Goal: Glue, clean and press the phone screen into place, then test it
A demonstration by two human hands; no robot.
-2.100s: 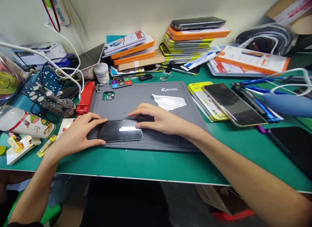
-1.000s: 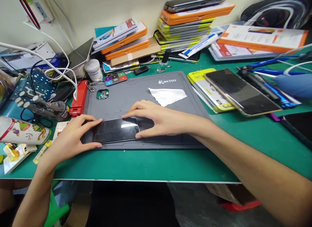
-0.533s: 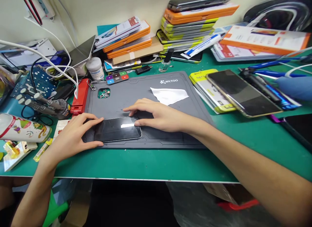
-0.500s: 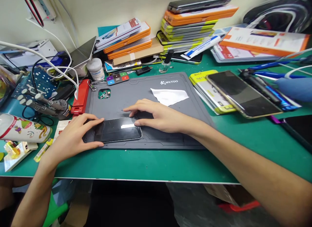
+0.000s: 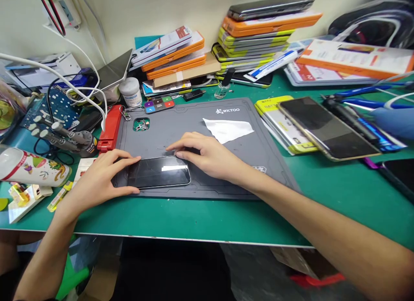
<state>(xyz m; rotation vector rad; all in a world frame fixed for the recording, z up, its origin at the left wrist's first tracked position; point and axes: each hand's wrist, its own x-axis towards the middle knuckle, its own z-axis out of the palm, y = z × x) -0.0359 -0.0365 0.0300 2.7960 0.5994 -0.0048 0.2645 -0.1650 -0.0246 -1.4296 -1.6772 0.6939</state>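
A black smartphone lies screen up on the grey work mat, with a bright reflection on its glass. My left hand grips its left end, thumb on the near long edge and index finger on the far one. At the far edge toward the right end, my right hand has thumb and fingertips pinched on the phone; the fingertips behind are partly hidden. Beyond the right hand, a white cloth lies flat on the mat. Small metal parts sit in the mat's recess at the upper left.
A red tool borders the mat's left side, near a screwdriver holder and a printed cup. At right, another phone rests on a yellow battery pack. Stacked boxes line the wall.
The right thumb has shifted slightly left along the phone's far edge. The left hand keeps its grip. The whole view has shifted a little.
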